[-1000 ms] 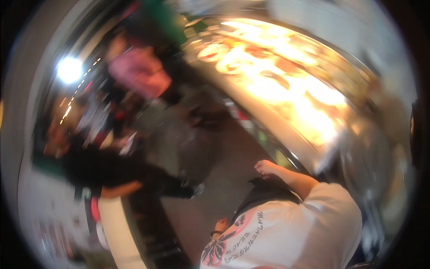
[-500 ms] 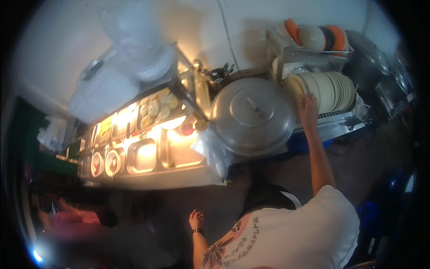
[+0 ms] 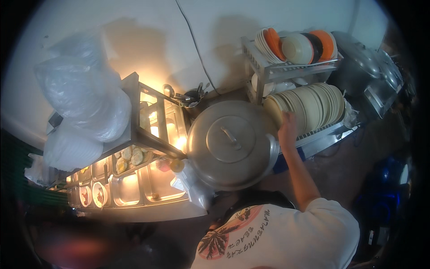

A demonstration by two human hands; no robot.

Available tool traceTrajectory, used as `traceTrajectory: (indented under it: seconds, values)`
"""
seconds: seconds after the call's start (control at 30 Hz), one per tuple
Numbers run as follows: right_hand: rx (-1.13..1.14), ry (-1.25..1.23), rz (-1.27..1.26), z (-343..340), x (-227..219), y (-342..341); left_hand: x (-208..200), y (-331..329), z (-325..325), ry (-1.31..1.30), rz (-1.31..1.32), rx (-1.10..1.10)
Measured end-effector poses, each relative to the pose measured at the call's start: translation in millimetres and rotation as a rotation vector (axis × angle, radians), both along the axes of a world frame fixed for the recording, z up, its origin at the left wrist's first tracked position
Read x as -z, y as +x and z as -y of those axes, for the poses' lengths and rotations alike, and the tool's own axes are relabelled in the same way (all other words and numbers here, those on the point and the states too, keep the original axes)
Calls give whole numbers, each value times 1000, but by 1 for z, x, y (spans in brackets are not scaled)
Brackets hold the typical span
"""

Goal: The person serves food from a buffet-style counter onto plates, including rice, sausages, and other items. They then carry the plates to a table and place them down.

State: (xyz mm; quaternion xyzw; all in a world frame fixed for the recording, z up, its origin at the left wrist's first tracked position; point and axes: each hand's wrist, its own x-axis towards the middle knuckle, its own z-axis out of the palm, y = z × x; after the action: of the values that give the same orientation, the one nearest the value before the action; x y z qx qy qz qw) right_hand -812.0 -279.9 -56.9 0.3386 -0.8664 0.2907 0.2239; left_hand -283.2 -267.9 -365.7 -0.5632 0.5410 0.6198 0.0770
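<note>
Right hand (image 3: 288, 127), fingers curled, meets upright plates (image 3: 310, 105) near the lower rack shelf's (image 3: 323, 133) left end; whether it grips one is unclear. Best pinch a single rim, sparing its neighbours.

Warm yellow light is strongest well to the left of the right hand (image 3: 288, 127), flaring into near-white glare on the steel trays (image 3: 126, 190). Beyond the hand, the wall (image 3: 210, 20) looks cool and bluish, with soft-edged shadows lying up and to the left. The pot lid (image 3: 208, 154) just left of the hand gives only a dull sheen, while the plates (image 3: 316, 105) beside it are evenly, modestly lit. Below and right, the floor (image 3: 333, 175) sinks into dimness. Far lower left, a reddish patch (image 3: 74, 251) is badly blurred (quite unreadable, really). Fisheye curvature bows the counter's front edge (image 3: 148, 213); black rings the view.
</note>
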Motion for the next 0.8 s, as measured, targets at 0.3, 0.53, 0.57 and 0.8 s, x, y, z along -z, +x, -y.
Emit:
traceTrajectory:
  seconds: [0.3,0.53,0.57,0.8]
  values:
    - [46,221,36,25,-23,-11,-72,5,32,5,25,-239]
    - [-48,470,208,50,-23,-31,-16,56,-14,-23,100,-159]
    - [-82,434,202,48,-23,-42,-12,62,-22,-24,110,-147]
    - [-222,330,-30,29,-122,-32,-44,106,-34,-18,192,-17]
